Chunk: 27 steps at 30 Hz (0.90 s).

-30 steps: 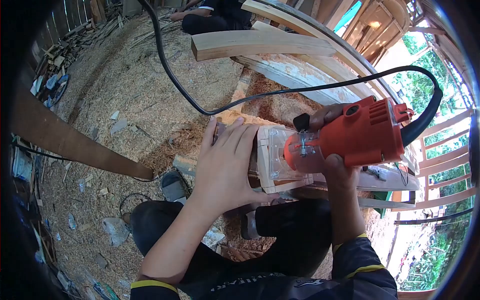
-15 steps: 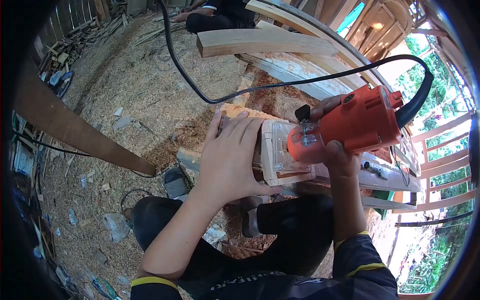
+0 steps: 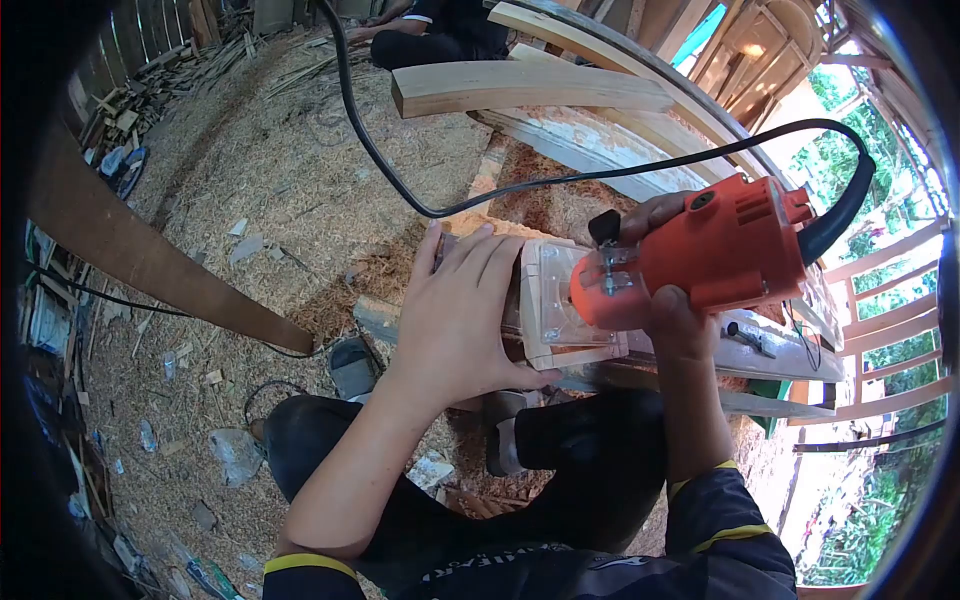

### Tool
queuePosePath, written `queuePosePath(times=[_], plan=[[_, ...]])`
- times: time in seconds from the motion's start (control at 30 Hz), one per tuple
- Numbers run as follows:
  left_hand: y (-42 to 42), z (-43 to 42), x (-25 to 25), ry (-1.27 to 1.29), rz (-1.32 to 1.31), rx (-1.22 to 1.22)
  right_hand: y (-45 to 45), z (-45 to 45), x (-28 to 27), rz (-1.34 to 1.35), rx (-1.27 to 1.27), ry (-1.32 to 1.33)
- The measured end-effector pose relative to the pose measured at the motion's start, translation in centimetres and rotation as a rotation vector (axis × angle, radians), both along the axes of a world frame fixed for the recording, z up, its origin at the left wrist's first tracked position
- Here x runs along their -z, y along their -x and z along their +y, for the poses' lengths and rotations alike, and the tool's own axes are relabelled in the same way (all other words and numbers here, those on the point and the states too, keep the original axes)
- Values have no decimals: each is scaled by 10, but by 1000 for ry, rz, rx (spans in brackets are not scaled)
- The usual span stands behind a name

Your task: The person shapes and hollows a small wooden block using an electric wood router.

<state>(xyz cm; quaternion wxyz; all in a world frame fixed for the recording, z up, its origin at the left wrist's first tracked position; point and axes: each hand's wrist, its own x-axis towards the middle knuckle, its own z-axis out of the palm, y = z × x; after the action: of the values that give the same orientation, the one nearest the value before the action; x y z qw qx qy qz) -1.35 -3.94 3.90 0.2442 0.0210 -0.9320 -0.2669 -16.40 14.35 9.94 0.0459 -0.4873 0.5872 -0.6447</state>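
My right hand [image 3: 680, 325] is wrapped around the orange body of a trim router [image 3: 715, 250], which is tipped over on its side. Its clear base plate [image 3: 565, 295] faces left, flat against the end of a pale wooden piece [image 3: 533, 310]. My left hand [image 3: 450, 315] spans that piece from behind, fingers over the far side and thumb along the near side, gripping it. Most of the wood under my palm is hidden. The router bit cannot be made out. A black power cord [image 3: 560, 180] loops from the router's back end across the far side.
Beneath the work lies a long plank [image 3: 800, 355] with a small metal tool [image 3: 750, 338] on it. Curved wooden beams [image 3: 530, 85] are stacked beyond. A leaning brown board [image 3: 170, 260] stands at left. Shavings cover the ground [image 3: 300, 220]. Another person [image 3: 440, 35] sits at the back.
The router has shifted very slightly to the right at its back end, and the cord has swung a little. Both hands keep their hold.
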Motion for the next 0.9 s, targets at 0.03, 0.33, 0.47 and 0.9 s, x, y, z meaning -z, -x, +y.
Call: queuePosePath(times=[0.03, 0.33, 0.47, 0.9], plan=[[0, 0, 1, 0, 4, -1, 0, -1, 0, 14, -7, -20], [1, -1, 1, 12, 7, -6, 1, 2, 1, -33, 27, -15], [2, -1, 1, 18, 15, -3, -2, 1, -3, -36, 54, -26], [2, -1, 1, 14, 8, -6, 0, 1, 0, -74, -34, 27]])
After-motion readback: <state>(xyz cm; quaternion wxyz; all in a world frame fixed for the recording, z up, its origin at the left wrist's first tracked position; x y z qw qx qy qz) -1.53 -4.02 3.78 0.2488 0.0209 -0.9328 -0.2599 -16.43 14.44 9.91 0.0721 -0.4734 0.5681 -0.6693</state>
